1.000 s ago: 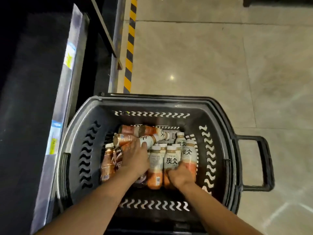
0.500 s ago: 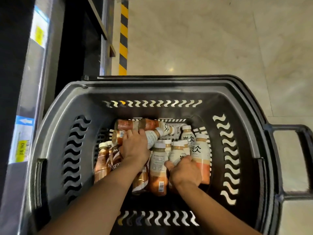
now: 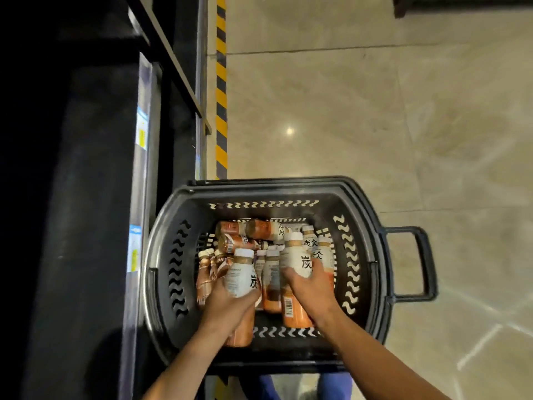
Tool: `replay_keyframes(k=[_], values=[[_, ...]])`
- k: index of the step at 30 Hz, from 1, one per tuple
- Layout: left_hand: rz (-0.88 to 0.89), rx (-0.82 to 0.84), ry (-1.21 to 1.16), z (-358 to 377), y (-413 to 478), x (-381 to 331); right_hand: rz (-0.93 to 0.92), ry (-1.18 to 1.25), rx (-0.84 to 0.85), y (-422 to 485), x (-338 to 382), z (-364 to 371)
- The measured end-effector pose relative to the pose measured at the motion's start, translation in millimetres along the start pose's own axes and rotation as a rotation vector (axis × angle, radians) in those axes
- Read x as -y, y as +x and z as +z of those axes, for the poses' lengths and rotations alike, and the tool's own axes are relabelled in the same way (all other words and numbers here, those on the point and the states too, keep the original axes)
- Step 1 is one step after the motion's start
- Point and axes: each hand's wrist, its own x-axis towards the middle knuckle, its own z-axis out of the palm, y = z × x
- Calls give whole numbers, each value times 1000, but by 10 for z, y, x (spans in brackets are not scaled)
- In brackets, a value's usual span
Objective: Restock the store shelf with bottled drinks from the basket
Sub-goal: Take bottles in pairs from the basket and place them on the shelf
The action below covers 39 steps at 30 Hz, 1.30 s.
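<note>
Gripping one drink apiece, both hands work inside the basket [image 3: 357,215]. The left hand [image 3: 227,307] wraps around the middle of the left bottle [image 3: 242,277], cap pointing away from the wrist and the orange base showing below the palm. The right hand [image 3: 315,287] closes its fingers around the right bottle [image 3: 297,259] in the same way, just beside the other grip. Holding each bottle around the waist, cap outward, looks meant to let them come up between their neighbours and go upright onto the shelf [image 3: 86,197] without a regrip. That is a judgement, not something shown.

Both bottles sit above the pile but inside the basket walls, so neither has cleared the rim. Between the two grips, more upright bottles [image 3: 271,272] stand packed close, touching one another. Beyond the fingertips, several lying bottles [image 3: 248,229] rest across the far end. Outside the left grip, slimmer brown bottles [image 3: 204,277] lean against the basket wall.

The dark shelf rises well off to the left of the left hand, with price tags [image 3: 141,131] along its edge. The near basket rim lies between the left grip and that shelf, so it likely must be lifted over. Past the basket, striped tape [image 3: 221,82] runs along the tiled floor [image 3: 375,111]. The basket's handle [image 3: 421,264] juts out to the right of the right grip.
</note>
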Motion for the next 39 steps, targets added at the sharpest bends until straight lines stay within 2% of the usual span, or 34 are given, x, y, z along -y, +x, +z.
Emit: replay_keyframes(k=[5, 8, 12, 18, 25, 30, 39], values=[[14, 5, -348, -156, -1481, -985, -90, -13, -33, -1284, 943, -611], [46, 34, -452, -308, -2425, -1556, -140, 2, -71, -2152, 1473, -946], [186, 107, -514, -566, -3579, -2191, -247, 32, -60, -3246, 2072, -1325], [300, 175, -595, -880, -4954, -2665, -471, -12, -4, -4581, 2826, -1811], [497, 95, -681, -1105, -6273, -2924, -688, -2, 89, -5644, 3268, -2205], [631, 0, -827, -1164, -6973, -2809, -810, -17, 292, -6166, 3420, -2226], [754, -494, -1063, -1486, -8287, -1993, -1004, -138, 854, -7290, 3420, -1680]])
